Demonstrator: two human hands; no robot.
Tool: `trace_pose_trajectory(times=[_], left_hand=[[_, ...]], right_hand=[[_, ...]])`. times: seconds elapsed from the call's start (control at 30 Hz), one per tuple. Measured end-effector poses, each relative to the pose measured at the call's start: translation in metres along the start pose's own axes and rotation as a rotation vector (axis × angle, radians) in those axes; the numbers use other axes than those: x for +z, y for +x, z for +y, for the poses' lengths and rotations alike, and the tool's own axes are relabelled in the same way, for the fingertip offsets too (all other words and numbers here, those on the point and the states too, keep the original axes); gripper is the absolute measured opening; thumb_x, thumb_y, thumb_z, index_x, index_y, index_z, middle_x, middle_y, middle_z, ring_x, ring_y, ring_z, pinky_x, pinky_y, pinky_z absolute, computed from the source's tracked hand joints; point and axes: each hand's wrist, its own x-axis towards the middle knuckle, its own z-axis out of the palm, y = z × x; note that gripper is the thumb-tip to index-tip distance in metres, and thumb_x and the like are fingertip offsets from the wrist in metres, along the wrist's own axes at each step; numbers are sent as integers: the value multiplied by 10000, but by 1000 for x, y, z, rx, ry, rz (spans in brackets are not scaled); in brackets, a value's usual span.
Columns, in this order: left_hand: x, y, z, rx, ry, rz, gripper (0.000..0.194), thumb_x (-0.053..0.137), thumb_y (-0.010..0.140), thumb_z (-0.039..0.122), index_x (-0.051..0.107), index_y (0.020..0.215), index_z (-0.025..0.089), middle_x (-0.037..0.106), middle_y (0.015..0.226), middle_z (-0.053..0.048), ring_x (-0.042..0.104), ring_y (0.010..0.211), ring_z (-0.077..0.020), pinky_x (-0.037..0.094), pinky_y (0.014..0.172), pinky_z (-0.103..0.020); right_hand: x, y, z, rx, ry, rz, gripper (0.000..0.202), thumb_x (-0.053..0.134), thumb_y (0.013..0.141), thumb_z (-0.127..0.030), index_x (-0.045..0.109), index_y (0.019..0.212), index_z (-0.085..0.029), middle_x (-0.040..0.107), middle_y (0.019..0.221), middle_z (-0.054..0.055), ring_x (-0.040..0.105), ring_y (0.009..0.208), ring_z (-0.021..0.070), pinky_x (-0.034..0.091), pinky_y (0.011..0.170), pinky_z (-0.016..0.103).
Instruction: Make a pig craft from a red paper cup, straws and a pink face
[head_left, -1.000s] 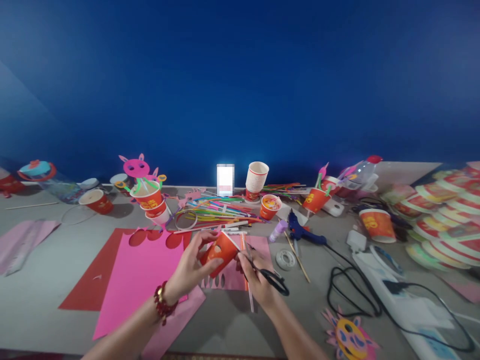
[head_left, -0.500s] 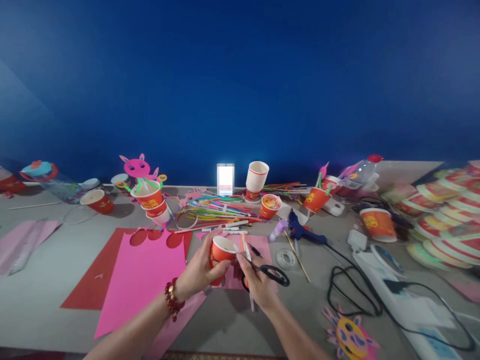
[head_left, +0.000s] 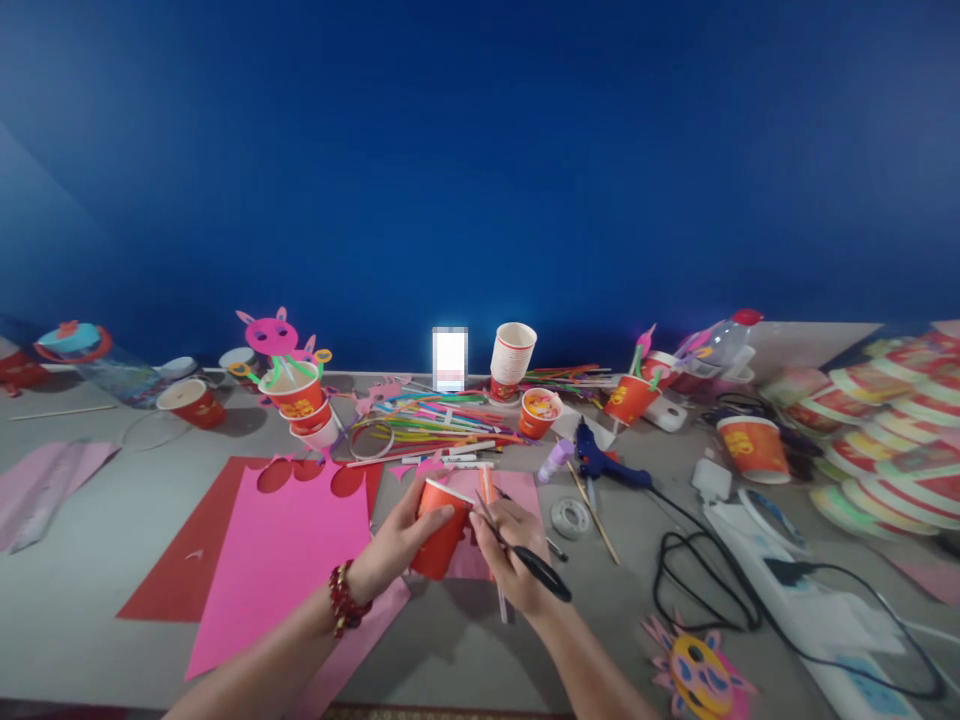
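Note:
A red paper cup (head_left: 436, 540) with a white rim is tilted in the grip of my left hand (head_left: 405, 530), its plain side facing me. My right hand (head_left: 514, 560) holds a pair of scissors (head_left: 541, 572) with black handles; the blades point up and left, close to the cup's rim. Whether the blades touch the cup I cannot tell. Beneath both hands lies a pink paper sheet (head_left: 521, 490), partly covered by them. Just left of my left hand spreads a bright pink sheet (head_left: 292, 560) with rounded cutouts along its far edge, over a red sheet (head_left: 172, 560).
Behind the hands lie coloured pipe cleaners (head_left: 442, 415) and a stack of paper cups (head_left: 514, 350). A blue glue gun (head_left: 604, 462), a tape roll (head_left: 570, 518) and a power strip (head_left: 795, 620) are on the right. A decorated cup (head_left: 300, 392) stands at back left.
The cup has been turned and tipped, so its opening no longer faces me and its plain side shows. The scissors have swung round, their handles now lower and pointing toward me.

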Motion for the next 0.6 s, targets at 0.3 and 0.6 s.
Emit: trace_pose_trajectory(times=[0.3,0.6], left_hand=[[-5,-1,10,-39,114,-25,596,666,848,498,484,1326,192,727,955,-75,700,795,-205,555,689,-303],[-8,-1,-1,263,448,-15,637,602,910,400,335,1454,203,677,1060,-72,636,867,-192,520,813,-326]], right_hand=[[-3,5,-1,-169,-122,-39,246,435,991,-170,567,786,-200,624,658,44,565,619,181,415,633,295],[14,-5,-1,339,332,92,409,483,990,-465,662,719,-217,670,621,23,623,594,182,498,590,277]])
